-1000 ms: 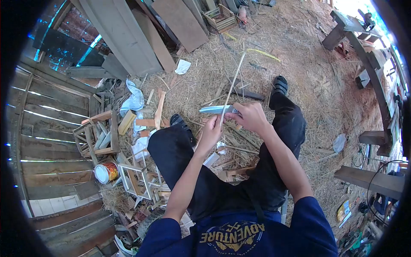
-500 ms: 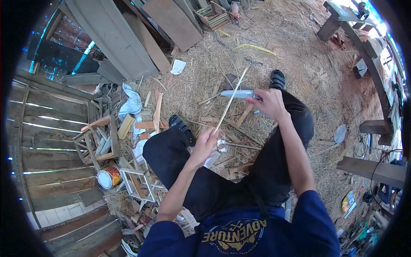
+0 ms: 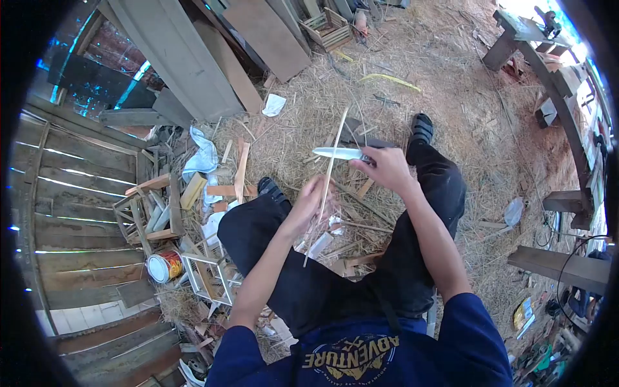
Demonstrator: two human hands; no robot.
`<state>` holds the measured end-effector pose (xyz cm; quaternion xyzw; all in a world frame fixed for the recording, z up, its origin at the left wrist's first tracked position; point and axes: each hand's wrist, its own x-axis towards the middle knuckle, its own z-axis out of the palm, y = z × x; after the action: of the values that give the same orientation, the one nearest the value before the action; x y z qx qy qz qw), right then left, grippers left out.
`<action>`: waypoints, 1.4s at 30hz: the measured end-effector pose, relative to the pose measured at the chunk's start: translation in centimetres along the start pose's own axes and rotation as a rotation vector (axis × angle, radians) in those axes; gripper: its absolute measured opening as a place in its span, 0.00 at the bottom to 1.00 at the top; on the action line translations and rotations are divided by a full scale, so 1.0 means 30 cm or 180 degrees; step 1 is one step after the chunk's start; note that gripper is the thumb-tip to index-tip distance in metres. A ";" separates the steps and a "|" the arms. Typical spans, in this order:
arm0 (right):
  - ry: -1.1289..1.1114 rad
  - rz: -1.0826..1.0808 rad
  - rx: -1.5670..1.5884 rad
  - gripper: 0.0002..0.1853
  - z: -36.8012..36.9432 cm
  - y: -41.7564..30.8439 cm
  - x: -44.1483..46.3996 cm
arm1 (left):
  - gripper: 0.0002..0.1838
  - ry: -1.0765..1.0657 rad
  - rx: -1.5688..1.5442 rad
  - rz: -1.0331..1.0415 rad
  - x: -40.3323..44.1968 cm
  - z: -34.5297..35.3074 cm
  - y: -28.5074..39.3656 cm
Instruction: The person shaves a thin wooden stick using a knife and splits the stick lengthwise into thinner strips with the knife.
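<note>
A thin, pale strip of bamboo or wood (image 3: 336,135) slants upright over the straw between my knees. My left hand (image 3: 308,209) is closed around it, and its lower end sticks out below the hand, over my lap. In my right hand (image 3: 388,169) is a knife (image 3: 329,153), gripped by the handle with its blade pointing left. The blade crosses the strip above my left hand and seems to touch it. Some fingers of the left hand are blurred.
Straw and wood offcuts cover the ground around my sandals. On the left lie a paint can (image 3: 165,266), a small white frame (image 3: 207,278) and a pale cloth (image 3: 200,155). Boards (image 3: 177,58) lean at the upper left. A wooden bench (image 3: 548,80) runs along the right.
The strip has come down through my left hand, so its lower end now shows below the hand. My right hand and the knife have moved left and slightly down.
</note>
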<state>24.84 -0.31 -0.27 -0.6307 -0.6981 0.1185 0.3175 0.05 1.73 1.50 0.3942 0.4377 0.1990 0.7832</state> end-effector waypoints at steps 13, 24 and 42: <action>-0.0564 -0.0046 -0.0065 0.28 0.026 -0.056 -0.017 | 0.13 -0.0020 -0.0615 0.0127 0.054 0.019 -0.043; -0.0400 -0.0326 -0.0256 0.28 -0.017 -0.051 -0.089 | 0.11 -0.0194 -0.0358 0.0056 -0.011 0.084 -0.080; -0.0542 -0.0465 -0.0118 0.27 0.001 -0.064 -0.103 | 0.15 -0.0090 0.0447 0.0250 -0.019 0.068 -0.163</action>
<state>23.29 -3.61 -0.11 -0.5716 -0.7688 0.1352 0.2530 1.29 -2.54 -1.45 0.4677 0.4238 0.1928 0.7513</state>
